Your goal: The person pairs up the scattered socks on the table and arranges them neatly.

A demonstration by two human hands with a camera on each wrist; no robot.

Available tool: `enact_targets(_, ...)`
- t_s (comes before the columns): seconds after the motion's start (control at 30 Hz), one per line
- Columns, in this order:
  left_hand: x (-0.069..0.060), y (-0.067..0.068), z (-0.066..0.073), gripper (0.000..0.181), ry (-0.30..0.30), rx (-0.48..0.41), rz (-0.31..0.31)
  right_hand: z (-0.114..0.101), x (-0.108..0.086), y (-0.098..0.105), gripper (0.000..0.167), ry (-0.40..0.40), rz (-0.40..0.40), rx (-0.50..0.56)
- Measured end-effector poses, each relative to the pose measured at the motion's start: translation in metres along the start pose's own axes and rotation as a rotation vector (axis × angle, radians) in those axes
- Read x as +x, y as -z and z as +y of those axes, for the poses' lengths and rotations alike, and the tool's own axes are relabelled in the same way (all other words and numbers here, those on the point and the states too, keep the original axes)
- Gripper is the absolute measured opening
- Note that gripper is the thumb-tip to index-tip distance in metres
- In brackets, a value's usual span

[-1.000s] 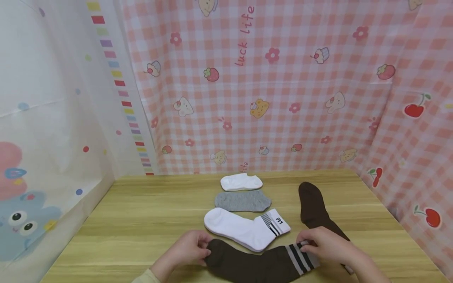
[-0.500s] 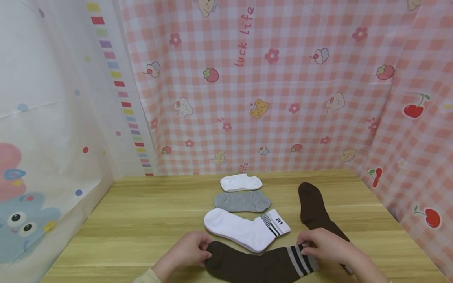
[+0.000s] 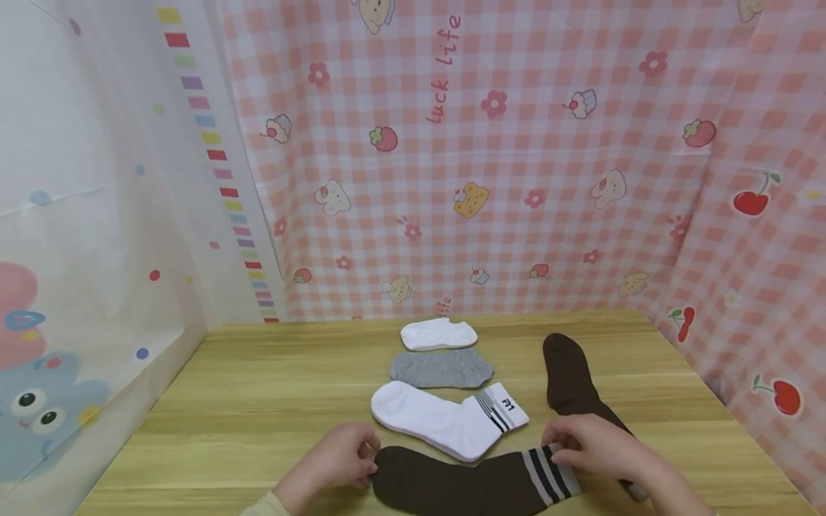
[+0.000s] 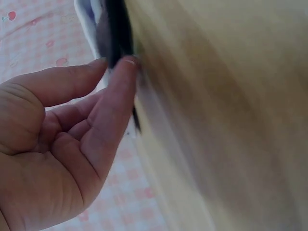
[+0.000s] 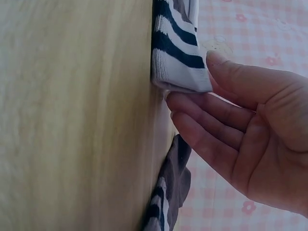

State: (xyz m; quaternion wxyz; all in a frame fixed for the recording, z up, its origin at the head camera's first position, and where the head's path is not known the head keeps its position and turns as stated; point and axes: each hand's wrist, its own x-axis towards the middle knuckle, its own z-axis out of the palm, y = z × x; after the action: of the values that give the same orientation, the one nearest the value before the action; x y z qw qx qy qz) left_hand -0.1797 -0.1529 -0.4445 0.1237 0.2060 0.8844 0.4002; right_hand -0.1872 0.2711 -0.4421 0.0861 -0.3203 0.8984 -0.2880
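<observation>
A long dark brown sock (image 3: 452, 480) with a grey-and-black striped cuff lies across the table's near side. At its toe rests my left hand (image 3: 342, 459), fingertips beside the edge; in the left wrist view the thumb and index finger stand slightly apart around the blurred dark fabric. My right hand (image 3: 596, 448) is at the striped cuff (image 5: 178, 57). Its fingertips touch the cuff's end, and the thumb sits just beside the fabric. A second brown sock (image 3: 571, 380) lies at the right, partly hidden by my right wrist.
Behind the long sock lie a white crew sock (image 3: 426, 416) with black stripes, a grey ankle sock (image 3: 442, 368) and a white low-cut sock (image 3: 439, 334) in a column. The wooden table (image 3: 271, 387) ends at a pink checked curtain (image 3: 387, 236).
The brown sock's toe has come down slightly toward the near edge and lies flatter, with my left fingers off its top. My right hand has barely moved.
</observation>
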Motion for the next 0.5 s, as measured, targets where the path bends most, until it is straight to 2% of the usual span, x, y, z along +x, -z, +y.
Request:
enact_targets(0.13, 0.000, 0.008, 0.003, 0.022, -0.055, 0.210, 0.036, 0.002, -0.002, 0.003, 0.018, 0.005, 0.033, -0.026)
enact_targets(0.3, 0.000, 0.014, 0.008, 0.021, -0.056, 0.249, 0.048, 0.003, -0.002, 0.007, 0.019, 0.005, 0.048, -0.011)
enact_targets(0.5, 0.001, 0.016, 0.014, 0.021, -0.096, 0.318, 0.082, 0.007, -0.002, 0.012, 0.020, -0.022, 0.074, -0.009)
